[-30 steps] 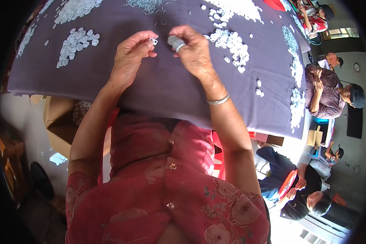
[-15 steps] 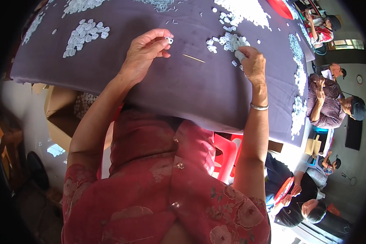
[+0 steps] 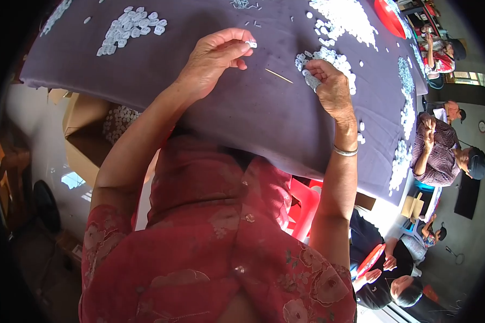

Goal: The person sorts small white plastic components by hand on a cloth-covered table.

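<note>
pinching one small white plastic piece (image 3: 251,44) in left hand (image 3: 213,56) fingertips above purple cloth (image 3: 242,113), right hand (image 3: 331,86) fingers curled narrow into white piece pile (image 3: 323,56) beside thin stick (image 3: 278,76); best taken singly, lightly.

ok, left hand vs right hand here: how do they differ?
The left hand is raised clear of the piles and pinches one small white piece at its fingertips; the right hand reaches down into a heap of white pieces. Only the right wrist wears a bangle. Both are over the purple cloth.
</note>
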A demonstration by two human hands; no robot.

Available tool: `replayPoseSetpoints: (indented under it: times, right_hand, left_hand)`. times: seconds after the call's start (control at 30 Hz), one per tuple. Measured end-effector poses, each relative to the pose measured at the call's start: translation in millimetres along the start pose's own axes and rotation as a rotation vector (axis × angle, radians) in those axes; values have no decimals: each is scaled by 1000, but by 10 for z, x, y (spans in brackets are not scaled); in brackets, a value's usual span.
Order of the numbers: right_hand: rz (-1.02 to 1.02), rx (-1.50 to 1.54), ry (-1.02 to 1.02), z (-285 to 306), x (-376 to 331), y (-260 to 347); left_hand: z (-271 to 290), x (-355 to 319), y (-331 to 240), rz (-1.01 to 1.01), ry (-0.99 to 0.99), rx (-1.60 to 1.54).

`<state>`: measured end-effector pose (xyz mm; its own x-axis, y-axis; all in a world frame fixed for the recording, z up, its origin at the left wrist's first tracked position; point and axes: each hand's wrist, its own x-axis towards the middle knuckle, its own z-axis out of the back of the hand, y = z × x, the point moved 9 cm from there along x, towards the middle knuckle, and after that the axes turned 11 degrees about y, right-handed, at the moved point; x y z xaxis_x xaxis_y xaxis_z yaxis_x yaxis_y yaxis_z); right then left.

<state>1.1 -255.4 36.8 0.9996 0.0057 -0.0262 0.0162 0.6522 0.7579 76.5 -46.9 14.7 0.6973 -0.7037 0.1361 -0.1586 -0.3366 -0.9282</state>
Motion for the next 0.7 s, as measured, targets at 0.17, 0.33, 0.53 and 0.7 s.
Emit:
replayPoseSetpoints:
  times: [0.17,0.33,0.53,0.7]
  right_hand:
    - [10,-51,-30,0,-24,-9]
    - [2,-22,-90,-20,-33,-60]
    - [196,338,-46,-95,50,209]
    - [177,660,26,-262,208,385]
  left_hand:
    - [-34,-16,-22,38,-7,4]
    - [-67,-16,-60,-18,6,59]
    - [-140,1,-13,-49,36,191]
    - [-181,-5,-15,-87,43,203]
